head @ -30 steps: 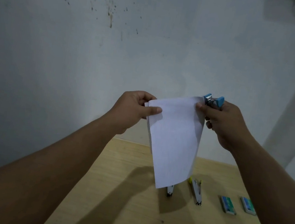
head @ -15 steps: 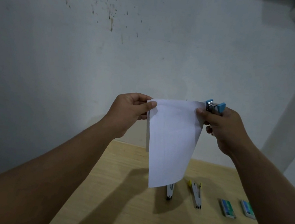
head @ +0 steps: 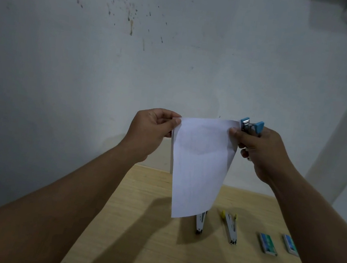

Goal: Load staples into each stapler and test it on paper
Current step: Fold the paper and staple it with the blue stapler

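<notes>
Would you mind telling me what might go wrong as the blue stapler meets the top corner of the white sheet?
1. The white sheet of paper hangs in mid-air, pinched by the left hand at one corner, so it may buckle or tear.
2. The blue stapler bites near the edge, so the staple may miss.
3. The right hand thumb sits close to the stapler's mouth.

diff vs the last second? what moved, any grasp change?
The left hand slid its pinch on the paper from partway down the left edge up to the top left corner, so the top edge went from slanted to nearly level. No grasp was taken or released. The right hand still holds the blue stapler at the top right corner. The staplers and staple boxes on the table lie as before.
</notes>
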